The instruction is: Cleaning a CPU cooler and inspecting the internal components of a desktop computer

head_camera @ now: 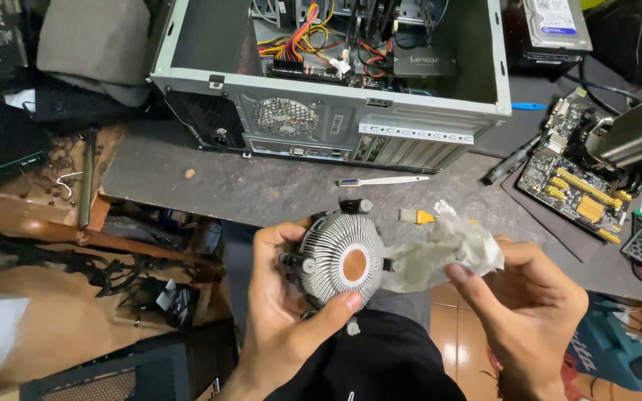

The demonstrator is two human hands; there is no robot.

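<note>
Left hand (280, 312): nearest the camera, fingers curled around the CPU cooler (341, 258) – thumb pressed on its lower edge, the other fingers wrapped behind its left rim.
CPU cooler: round aluminium heatsink with radial fins and a copper core facing up, held above the person's dark lap, just in front of the near edge of the grey workbench (202, 178).
Tissue (447, 249): crumpled and greyish-white, touching the cooler's right side.
Right hand (533, 304): right of the cooler, fingertips pinched narrow on the tissue.
Toothbrush (382, 180): white, lying flat on the workbench beyond the cooler.
Small brush (415, 216): yellow handle, just beyond the tissue and partly hidden by it.
PC case (336, 104): open, on its side at the back of the workbench beyond the cooler – coloured cables showing inside.
Screwdriver (510, 160): dark handle, on the workbench beyond and right of the cooler.
Motherboard (574, 186): far right of the cooler, with yellow slots.
</note>
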